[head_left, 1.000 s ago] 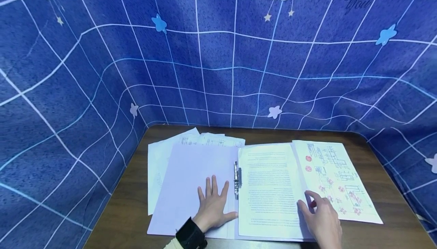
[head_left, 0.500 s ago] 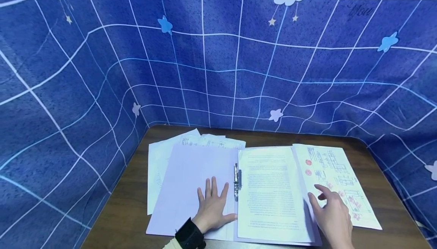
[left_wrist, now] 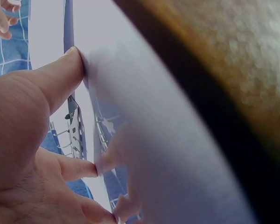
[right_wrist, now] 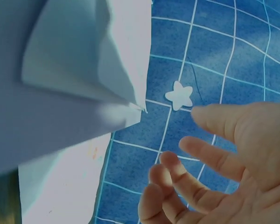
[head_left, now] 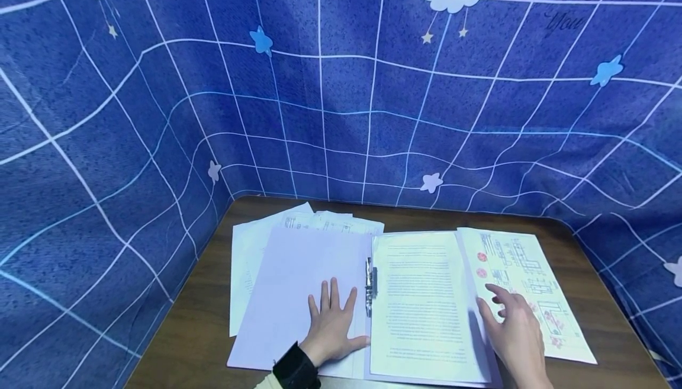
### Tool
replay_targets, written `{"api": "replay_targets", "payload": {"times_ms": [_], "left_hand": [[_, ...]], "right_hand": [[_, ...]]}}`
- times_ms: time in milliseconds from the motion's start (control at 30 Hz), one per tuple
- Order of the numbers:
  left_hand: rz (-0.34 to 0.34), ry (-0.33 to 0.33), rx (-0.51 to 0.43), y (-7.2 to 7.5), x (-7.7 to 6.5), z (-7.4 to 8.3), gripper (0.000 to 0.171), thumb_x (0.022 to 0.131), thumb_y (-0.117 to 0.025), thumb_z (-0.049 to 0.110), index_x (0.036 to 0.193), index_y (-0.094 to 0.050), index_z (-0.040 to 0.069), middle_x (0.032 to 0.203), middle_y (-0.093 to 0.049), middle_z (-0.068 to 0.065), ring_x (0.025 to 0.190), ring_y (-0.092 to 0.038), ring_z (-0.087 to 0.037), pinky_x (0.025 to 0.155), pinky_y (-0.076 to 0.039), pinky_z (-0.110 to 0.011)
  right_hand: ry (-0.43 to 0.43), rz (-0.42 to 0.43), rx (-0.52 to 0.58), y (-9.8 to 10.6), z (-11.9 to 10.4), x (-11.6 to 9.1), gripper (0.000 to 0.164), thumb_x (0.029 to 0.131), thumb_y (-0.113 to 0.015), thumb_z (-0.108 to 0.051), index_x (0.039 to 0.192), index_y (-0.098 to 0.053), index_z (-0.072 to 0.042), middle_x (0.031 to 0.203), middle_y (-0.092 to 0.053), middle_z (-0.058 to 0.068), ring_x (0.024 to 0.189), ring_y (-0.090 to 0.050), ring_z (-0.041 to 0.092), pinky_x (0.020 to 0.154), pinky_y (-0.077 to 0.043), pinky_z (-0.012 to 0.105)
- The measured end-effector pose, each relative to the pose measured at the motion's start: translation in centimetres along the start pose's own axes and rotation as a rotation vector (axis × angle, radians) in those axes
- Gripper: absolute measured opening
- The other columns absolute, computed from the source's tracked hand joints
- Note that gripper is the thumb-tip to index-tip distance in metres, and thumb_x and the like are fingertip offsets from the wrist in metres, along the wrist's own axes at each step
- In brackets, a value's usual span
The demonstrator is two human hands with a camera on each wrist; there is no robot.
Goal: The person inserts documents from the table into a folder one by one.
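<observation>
And here's the folder (head_left: 288,264), spread flat on the worktop (head_left: 186,330), metal clip (head_left: 369,288) along its spine, printed pages (head_left: 418,300) on the right half. The left hand (head_left: 330,325) rests on the bare left cover, fingers straight and fanned, gripping nothing, thumb at the spine. Across from it, the right hand (head_left: 515,330) hangs by the pages' outer edge, fingers loosely bent, thumb apart, nothing between them. Here's the danger, I'd say: catch that edge carelessly and the pages could crease or slide, more so if the clip isn't securing them, and I can't tell. Further out, a stamped sheet (head_left: 533,282) pokes from under the right cover, loose papers (head_left: 246,264) from under the left; one shove of the folder could drag both.
</observation>
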State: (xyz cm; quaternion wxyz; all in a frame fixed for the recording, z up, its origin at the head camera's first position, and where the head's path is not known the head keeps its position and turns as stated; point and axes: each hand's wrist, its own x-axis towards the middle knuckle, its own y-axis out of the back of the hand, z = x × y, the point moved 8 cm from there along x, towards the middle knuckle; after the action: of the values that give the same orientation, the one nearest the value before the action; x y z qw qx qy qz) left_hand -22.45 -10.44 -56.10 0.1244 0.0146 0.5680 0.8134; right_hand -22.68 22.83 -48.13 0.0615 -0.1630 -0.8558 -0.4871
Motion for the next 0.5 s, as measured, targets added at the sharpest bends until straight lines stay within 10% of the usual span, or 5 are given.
{"api": "replay_targets", "payload": {"times_ms": [233, 500], "left_hand": [[-0.002, 0.002, -0.005, -0.1, 0.0, -0.1, 0.104, 0.079, -0.075, 0.068, 0.157, -0.041, 0.008, 0.163, -0.011, -0.039, 0.149, -0.004, -0.06, 0.109, -0.005, -0.083], [0.004, 0.0, -0.004, -0.3, 0.1, -0.2, 0.105, 0.079, -0.075, 0.069, 0.157, -0.041, 0.008, 0.163, -0.012, -0.039, 0.15, -0.004, -0.06, 0.109, -0.005, -0.083]], "right_hand": [[0.104, -0.064, 0.027, -0.7, -0.5, 0.7, 0.055, 0.09, -0.079, -0.02, 0.139, -0.059, -0.002, 0.143, -0.048, 0.037, 0.129, -0.044, 0.061, 0.1, -0.034, 0.075], [0.149, -0.074, 0.009, -1.1, -0.3, 1.0, 0.073, 0.088, -0.081, -0.032, 0.148, -0.047, -0.006, 0.155, -0.028, 0.039, 0.141, -0.022, 0.065, 0.108, -0.02, 0.078]]}}
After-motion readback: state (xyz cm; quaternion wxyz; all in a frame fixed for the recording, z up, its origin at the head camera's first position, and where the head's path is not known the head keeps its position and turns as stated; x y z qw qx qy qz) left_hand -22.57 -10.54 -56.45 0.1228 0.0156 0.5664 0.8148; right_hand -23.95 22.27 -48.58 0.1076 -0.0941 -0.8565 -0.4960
